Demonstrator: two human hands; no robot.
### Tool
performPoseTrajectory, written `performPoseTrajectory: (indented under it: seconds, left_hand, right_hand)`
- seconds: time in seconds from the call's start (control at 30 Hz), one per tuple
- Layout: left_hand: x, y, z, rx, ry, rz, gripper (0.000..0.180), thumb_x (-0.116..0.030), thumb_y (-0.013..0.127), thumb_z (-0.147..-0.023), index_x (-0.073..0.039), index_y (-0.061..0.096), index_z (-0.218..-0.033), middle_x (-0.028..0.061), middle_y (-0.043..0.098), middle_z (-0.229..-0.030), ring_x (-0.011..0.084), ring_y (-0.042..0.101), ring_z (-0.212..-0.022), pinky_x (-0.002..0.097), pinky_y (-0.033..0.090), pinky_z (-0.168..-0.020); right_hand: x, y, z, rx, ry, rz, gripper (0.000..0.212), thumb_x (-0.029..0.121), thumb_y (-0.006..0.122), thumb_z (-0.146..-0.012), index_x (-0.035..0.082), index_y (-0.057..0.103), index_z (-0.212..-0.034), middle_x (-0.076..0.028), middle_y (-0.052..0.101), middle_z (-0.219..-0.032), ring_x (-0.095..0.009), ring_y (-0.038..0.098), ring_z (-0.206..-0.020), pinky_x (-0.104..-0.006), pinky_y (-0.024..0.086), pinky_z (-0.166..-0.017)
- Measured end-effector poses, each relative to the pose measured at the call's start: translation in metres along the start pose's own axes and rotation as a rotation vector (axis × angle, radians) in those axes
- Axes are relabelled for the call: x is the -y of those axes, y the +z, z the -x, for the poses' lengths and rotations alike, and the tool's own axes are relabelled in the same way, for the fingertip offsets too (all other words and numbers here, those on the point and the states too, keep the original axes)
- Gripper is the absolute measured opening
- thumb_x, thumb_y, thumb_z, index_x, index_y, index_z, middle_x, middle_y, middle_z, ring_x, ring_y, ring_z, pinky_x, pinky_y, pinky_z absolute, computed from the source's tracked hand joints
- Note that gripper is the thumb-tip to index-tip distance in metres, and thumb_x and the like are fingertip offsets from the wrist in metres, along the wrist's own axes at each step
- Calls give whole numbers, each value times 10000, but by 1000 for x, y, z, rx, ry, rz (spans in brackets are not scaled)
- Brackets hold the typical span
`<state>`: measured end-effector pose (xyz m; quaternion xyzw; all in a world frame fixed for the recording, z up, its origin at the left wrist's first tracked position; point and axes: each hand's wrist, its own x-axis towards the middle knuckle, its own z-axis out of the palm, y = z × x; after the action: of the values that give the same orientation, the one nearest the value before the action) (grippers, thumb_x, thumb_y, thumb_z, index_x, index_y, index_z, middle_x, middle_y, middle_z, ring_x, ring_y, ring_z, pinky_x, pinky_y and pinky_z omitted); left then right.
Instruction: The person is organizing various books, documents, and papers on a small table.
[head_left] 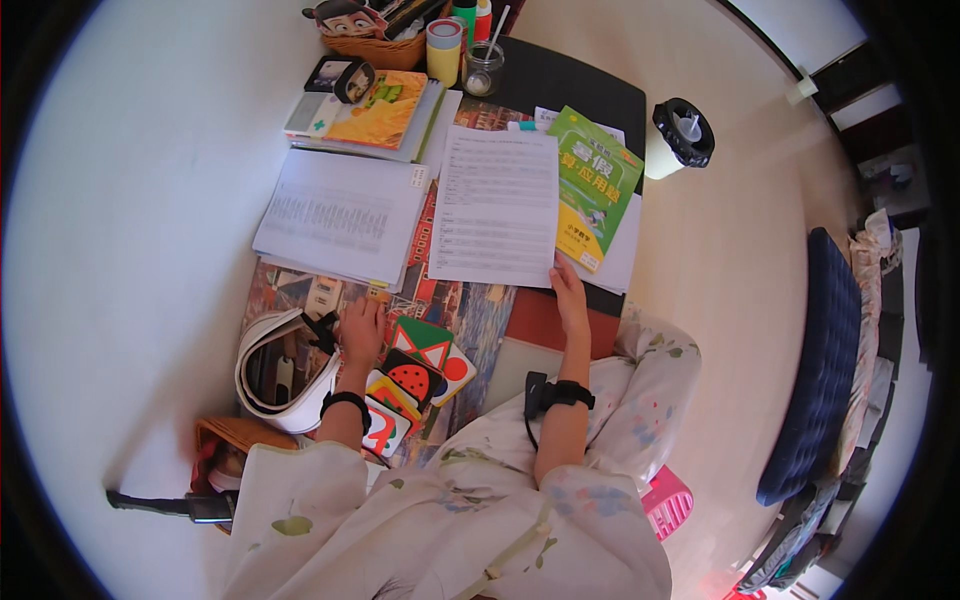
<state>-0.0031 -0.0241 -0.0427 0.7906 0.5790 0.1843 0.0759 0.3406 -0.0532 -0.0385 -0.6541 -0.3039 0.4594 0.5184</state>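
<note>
My right hand (568, 295) pinches the lower right corner of a printed sheet (497, 205) with rows of text, which lies near the middle of the table. A green and yellow workbook (600, 185) sits just right of the sheet, on other papers. My left hand (361, 330) rests on the patterned table cover with its fingers laid out, apparently holding nothing. Beside it on the left is a white open-topped case (290, 372) with dark items inside. Several colourful picture cards (415, 375) lie to its right. Beyond this hand is a stack of printed papers (340, 215).
At the back left are books (380, 112) with a dark pouch (341, 77) on top. Behind stand a wicker basket (378, 48), a yellow container (443, 55) and a glass jar (483, 70). A lined bin (682, 140) stands right of the table; a pink stool (668, 503) is by my leg.
</note>
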Motion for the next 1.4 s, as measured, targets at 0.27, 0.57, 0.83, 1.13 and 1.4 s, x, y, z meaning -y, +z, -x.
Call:
performPoseTrajectory:
  seconds: [0.27,0.57,0.83,1.13,1.4]
  left_hand:
    - [-1,4,0,28,33,-3,97,-151,506,-779,-54,498,-781,99,489,-783,282,470,-757,387,362,-689]
    - [-1,1,0,7,40,21,97,-140,483,-798,-45,499,-791,108,473,-759,292,460,-741,385,340,-672]
    - [1,0,-1,17,14,33,101,-147,492,-794,-49,500,-772,100,475,-763,283,464,-738,386,348,-671]
    - [0,2,0,36,12,-4,102,-158,498,-786,-57,494,-773,92,473,-775,271,466,-750,382,353,-682]
    - [2,4,1,14,20,-15,106,-163,509,-775,-58,495,-771,91,475,-767,272,467,-743,385,355,-676]
  right_hand:
    - [-17,-7,-7,-106,3,-37,288,157,557,-814,15,458,-1044,-38,519,-847,-96,468,-801,-216,375,-728]
    - [-4,11,-7,-190,37,42,291,169,616,-774,-25,490,-951,-54,583,-766,-80,504,-690,-197,394,-629]
    - [-8,13,-9,-176,44,85,264,174,622,-768,-40,543,-901,-63,601,-759,-78,519,-681,-199,403,-620]
    - [-7,15,-10,-208,45,60,246,166,611,-775,-45,544,-883,-65,603,-758,-77,525,-685,-202,406,-620]
    - [-14,14,-12,-223,9,82,233,184,592,-790,-35,543,-855,-43,589,-718,-63,493,-642,-197,389,-590]
